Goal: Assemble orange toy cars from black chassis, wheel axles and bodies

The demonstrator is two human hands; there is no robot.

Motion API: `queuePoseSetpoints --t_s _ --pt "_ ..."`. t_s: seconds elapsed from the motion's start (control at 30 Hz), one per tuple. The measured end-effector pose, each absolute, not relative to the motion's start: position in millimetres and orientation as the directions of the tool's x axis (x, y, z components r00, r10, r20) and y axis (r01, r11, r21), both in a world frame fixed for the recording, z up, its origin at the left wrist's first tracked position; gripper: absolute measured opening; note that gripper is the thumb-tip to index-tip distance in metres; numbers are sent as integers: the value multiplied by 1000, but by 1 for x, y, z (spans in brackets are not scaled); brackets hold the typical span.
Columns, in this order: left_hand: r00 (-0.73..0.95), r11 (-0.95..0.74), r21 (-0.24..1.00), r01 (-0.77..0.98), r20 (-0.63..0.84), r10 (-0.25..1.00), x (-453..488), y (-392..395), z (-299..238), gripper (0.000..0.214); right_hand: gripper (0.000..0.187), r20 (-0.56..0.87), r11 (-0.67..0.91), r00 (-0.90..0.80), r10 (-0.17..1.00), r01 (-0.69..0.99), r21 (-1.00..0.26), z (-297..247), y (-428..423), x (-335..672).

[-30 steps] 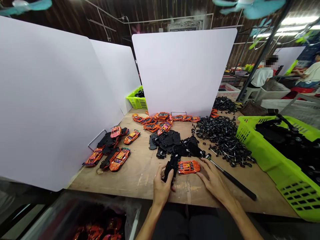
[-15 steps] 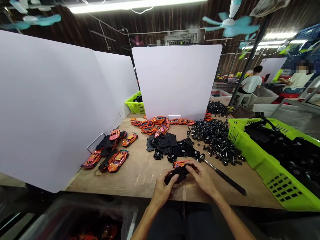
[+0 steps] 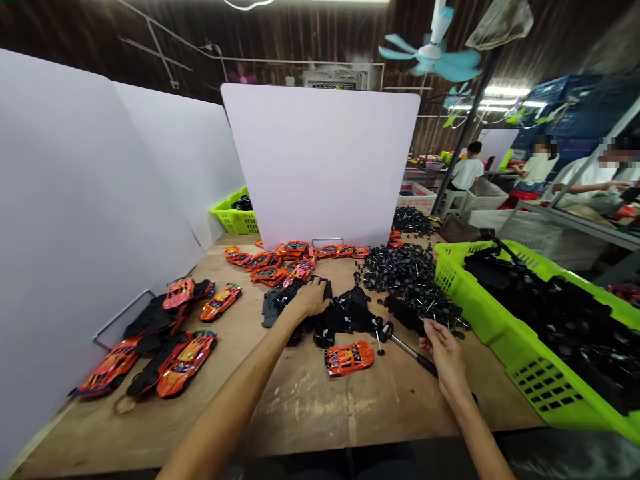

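Flat black car bases (image 3: 353,310) lie in a loose, overlapping pile at mid-table. Just to their right spreads a heap of small black wheels (image 3: 407,277) on thin axles.

Your wooden table (image 3: 310,407) is scuffed pale along its near edge. One orange toy car (image 3: 349,358) lies alone near the middle. Just beyond it sits a heap of black chassis plates (image 3: 345,310), and right of that is a pile of black wheels on axles (image 3: 405,273). A black-handled screwdriver (image 3: 406,347) lies between the car and the wheels. A row of orange car bodies (image 3: 280,257) runs along the far side at the foot of a white divider (image 3: 320,167). On your left, more orange cars (image 3: 185,353) mingle with black plates. A green basket (image 3: 480,320) fills the right side, and a second green basket (image 3: 230,217) stands far left.
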State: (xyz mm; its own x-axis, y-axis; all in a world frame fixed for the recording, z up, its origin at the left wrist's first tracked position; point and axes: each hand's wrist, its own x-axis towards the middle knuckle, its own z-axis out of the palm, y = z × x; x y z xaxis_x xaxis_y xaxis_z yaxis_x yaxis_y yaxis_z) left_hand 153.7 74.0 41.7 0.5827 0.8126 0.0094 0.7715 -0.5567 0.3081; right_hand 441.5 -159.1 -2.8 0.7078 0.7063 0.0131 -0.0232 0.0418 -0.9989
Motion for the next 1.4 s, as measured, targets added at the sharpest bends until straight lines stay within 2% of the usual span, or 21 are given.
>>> queuePoseSetpoints --t_s 0.17,0.33,0.43,0.5,0.57,0.63,0.7,0.77,0.8,0.9,0.97,1.03,1.07,1.17,1.23,1.3,1.4 --pt "625 -604 221 766 -34 780 159 79 45 75 57 120 8 812 572 141 -990 7 -211 477" --pt "624 -607 246 756 10 781 163 77 40 63 57 172 -215 871 460 297 -930 9 -283 500" --pt "558 -555 434 710 135 819 166 73 38 51 57 212 -327 913 349 331 -885 -4 -312 502" --pt "474 -495 566 659 199 858 168 71 41 40 61 284 -391 904 318 398 -830 -12 -317 502" --pt "377 -423 635 646 216 901 168 71 46 31 67 380 -478 873 305 485 -732 -16 -314 502" --pt "235 -321 711 625 221 946 166 71 53 31 72 438 -562 851 290 522 -642 -15 -310 501" --pt "103 -224 797 561 201 974 162 67 61 40 71 483 -596 834 268 537 -597 -9 -305 494" --pt "29 -150 875 460 155 988 156 60 68 52 62 524 -542 792 313 602 -587 -2 -297 480" --pt "12 -122 907 403 128 992 153 55 70 57 57 524 -475 760 385 649 -594 0 -291 471" --pt "17 -37 976 213 35 999 145 35 71 54 40 428 -164 539 725 739 -653 6 -258 439" --pt "76 108 993 -52 -104 992 138 18 70 40 34 398 -3 349 848 755 -656 11 -228 421" --pt "138 234 935 -266 -203 969 129 -1 68 27 33 439 85 265 859 770 -633 17 -195 410" --pt "147 259 913 -315 -222 964 124 -11 67 25 32 459 107 254 851 774 -625 19 -179 407" --pt "111 246 922 -298 -223 969 114 -38 62 28 38 461 147 162 873 813 -563 22 -132 402" --pt "99 259 919 -296 -240 966 111 -53 59 33 46 406 155 58 912 868 -472 20 -107 397" --pt "93 277 908 -315 -261 961 111 -68 55 39 45 355 161 -7 935 899 -407 17 -93 391" --pt "88 291 893 -342 -278 956 108 -90 48 46 40 384 173 3 923 890 -422 20 -95 385"
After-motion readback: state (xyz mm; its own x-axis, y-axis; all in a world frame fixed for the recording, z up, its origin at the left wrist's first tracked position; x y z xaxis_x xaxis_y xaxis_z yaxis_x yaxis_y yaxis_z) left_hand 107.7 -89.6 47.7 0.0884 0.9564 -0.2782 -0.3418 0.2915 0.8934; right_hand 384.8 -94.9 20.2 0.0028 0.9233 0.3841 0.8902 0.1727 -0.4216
